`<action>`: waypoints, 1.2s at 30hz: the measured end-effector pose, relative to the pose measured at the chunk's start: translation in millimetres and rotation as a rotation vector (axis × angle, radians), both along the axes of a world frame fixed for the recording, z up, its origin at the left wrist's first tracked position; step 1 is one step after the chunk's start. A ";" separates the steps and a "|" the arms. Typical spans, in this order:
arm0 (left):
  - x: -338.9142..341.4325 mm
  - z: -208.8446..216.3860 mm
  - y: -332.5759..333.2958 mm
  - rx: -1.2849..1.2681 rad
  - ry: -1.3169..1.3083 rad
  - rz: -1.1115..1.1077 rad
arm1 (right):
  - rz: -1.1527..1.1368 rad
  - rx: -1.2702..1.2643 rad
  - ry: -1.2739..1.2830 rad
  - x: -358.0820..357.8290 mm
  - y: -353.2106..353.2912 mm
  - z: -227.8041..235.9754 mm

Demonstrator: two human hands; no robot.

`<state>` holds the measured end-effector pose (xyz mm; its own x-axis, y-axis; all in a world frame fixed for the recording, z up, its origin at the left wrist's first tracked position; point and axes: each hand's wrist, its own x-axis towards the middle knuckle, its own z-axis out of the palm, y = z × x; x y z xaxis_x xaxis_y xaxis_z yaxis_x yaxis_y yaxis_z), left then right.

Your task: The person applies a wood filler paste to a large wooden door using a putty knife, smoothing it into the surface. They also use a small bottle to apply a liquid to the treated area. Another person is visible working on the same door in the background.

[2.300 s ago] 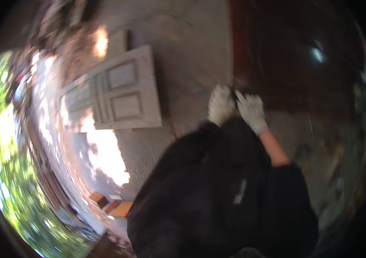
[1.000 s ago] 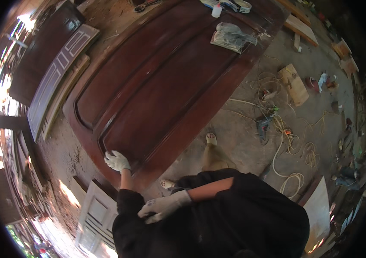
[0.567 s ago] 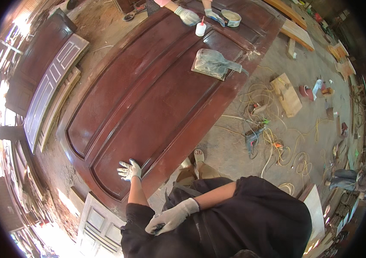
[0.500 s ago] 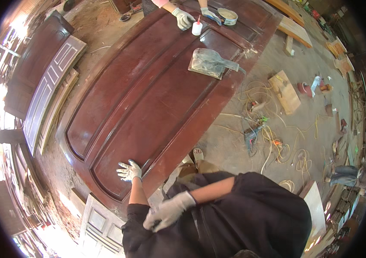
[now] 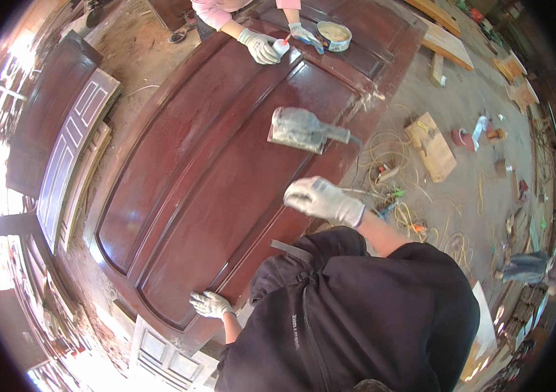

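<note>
Left hand (image 5: pixel 210 304): lower centre-left, white glove, fingers spread flat on the near edge of the door; holds nothing.
Right hand (image 5: pixel 322 198): centre of frame, white glove, raised over the door's right edge, fingers loosely curled with nothing in them; below the sander, not touching it.
Door (image 5: pixel 206 176): large dark red panelled slab lying flat, running from lower left to upper right.
Sander (image 5: pixel 299 129): grey, dusty, resting on the door just above the right hand, its handle pointing right.
Handling note: judged best to keep the left palm pressed flat for steadying, and to take the sander by its handle end.
Edges: the door's right edge falls away to the ground (image 5: pixel 467 130) strewn with cable (image 5: pixel 389 157) and wood offcuts (image 5: pixel 429 145).
Open room: bare panel left of the sander.
Far end: another person's gloved hands (image 5: pixel 261 47) with a small bottle (image 5: pixel 280 47) and an open tin (image 5: pixel 333 35), top centre.
</note>
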<state>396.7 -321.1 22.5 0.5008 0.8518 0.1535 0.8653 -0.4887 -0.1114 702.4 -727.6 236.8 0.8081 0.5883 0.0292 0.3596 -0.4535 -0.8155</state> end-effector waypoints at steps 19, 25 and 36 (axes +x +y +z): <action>58.6 58.6 -293.6 -0.289 -0.061 0.228 | 0.025 -1.002 -0.478 566.6 -301.9 -178.6; -46.7 49.0 -358.1 -0.366 -0.163 0.778 | -0.223 -0.914 -0.656 531.7 -305.1 -182.4; -161.1 -38.1 -482.6 -0.673 -0.550 0.955 | -0.212 -1.013 -0.988 278.6 -212.7 13.6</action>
